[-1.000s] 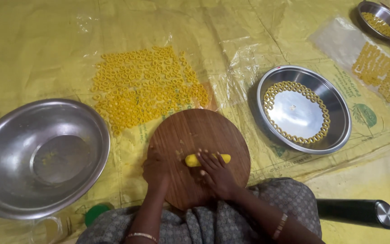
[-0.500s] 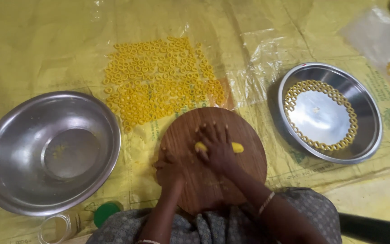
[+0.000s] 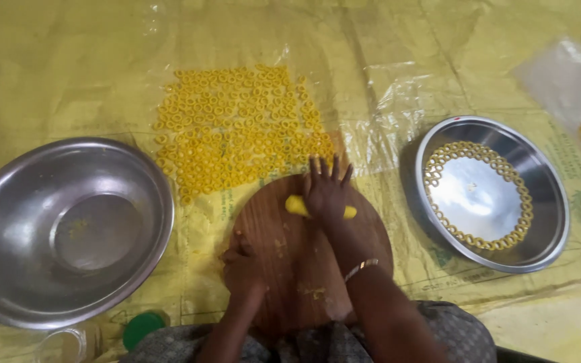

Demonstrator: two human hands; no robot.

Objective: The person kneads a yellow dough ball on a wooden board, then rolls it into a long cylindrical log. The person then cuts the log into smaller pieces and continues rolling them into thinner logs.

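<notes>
Right hand flat with fingers spread on yellow dough roll, centre frame on round wooden board, left hand curled, resting on board's left edge, steel bowl far left

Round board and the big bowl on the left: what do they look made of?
Round board: looks like brown wood, matte, with faint grain and dough smears. Big bowl: polished metal, probably steel, judging by its grey mirror-like reflections. The right hand presses yellow dough on the board.

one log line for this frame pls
right hand: flat on yellow dough roll | left hand: resting on round wooden board | dough rings: on plastic sheet beyond board
</notes>
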